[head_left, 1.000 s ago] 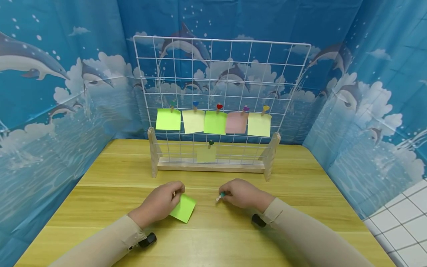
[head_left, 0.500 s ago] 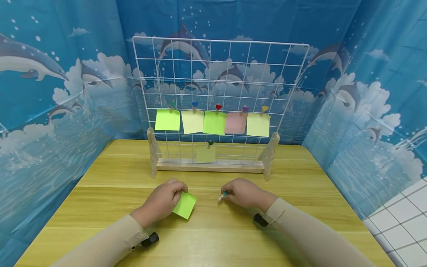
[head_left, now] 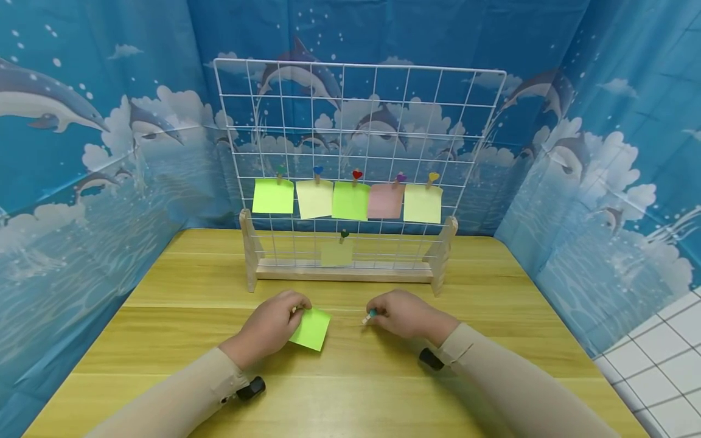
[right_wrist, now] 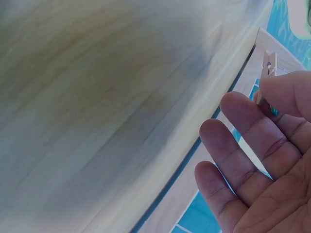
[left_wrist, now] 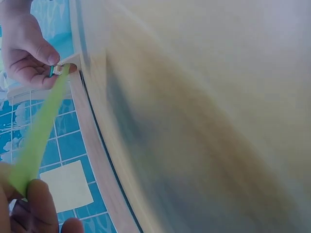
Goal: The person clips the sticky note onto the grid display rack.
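My left hand [head_left: 271,322] pinches a bright green sticky note [head_left: 312,330] by its upper left corner, above the table. In the left wrist view the note [left_wrist: 40,131] appears nearly edge-on between thumb and finger. My right hand [head_left: 406,314] holds a small wooden clothespin [head_left: 369,317] with a teal ornament between thumb and index finger. The right wrist view shows the clothespin [right_wrist: 268,65] jutting past the thumb, while the other fingers extend loosely. The two hands are apart, in front of a white wire grid rack [head_left: 358,132] on a wooden base.
Several notes hang in a row on the grid, including a pink note [head_left: 386,201], held by heart-topped clothespins such as a red one [head_left: 357,175]. A pale yellow note [head_left: 336,253] hangs lower. Dolphin-printed curtains [head_left: 109,152] surround the wooden table [head_left: 350,395].
My left hand has moved slightly right and away from me with the green note. The right hand has shifted a little to the right, still holding the clothespin.
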`<state>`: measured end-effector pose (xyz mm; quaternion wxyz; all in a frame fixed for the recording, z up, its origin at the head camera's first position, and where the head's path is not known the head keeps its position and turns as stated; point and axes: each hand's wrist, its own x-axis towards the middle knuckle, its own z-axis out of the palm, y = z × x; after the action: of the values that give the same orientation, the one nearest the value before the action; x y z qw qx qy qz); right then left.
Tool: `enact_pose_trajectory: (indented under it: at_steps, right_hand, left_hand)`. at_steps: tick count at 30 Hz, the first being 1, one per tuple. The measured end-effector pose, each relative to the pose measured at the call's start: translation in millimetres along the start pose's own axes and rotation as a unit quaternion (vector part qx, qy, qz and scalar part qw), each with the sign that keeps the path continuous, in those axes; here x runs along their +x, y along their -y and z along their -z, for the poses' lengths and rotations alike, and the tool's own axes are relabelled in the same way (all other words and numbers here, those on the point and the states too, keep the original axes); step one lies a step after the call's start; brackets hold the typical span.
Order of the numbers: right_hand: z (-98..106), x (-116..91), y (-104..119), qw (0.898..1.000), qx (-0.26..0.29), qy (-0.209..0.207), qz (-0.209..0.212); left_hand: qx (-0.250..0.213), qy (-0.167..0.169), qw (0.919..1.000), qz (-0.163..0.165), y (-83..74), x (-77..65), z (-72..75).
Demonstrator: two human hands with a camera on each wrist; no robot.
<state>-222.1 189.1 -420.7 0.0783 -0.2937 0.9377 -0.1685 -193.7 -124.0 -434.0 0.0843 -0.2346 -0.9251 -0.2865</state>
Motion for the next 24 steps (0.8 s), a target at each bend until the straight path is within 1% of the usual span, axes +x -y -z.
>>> enact_pose_trajectory:
  at_steps: [5,9,17,24]
  right_hand:
    - [1.6,-1.3,-0.5,1.0,0.006,0.0,-0.009]
    - [2.7,-2.1,-2.5,1.0,0.007,-0.003,-0.007]
    - [3.6,-4.5,-7.2,1.0,0.002,-0.017,0.019]
    - [4.0,-5.3,-8.4,1.0,0.014,-0.019,0.009]
  left_hand:
    - [-0.011,0.007,0.9999,0.011,-0.9,9.3,0.6]
    - [-0.024,0.011,0.9994,0.019,-1.4,17.9,1.0]
    - [-0.031,0.002,0.9994,0.015,-0.8,35.0,-4.8]
    - [-0.044,0.003,0.9988,0.021,-1.8,51.4,-7.7]
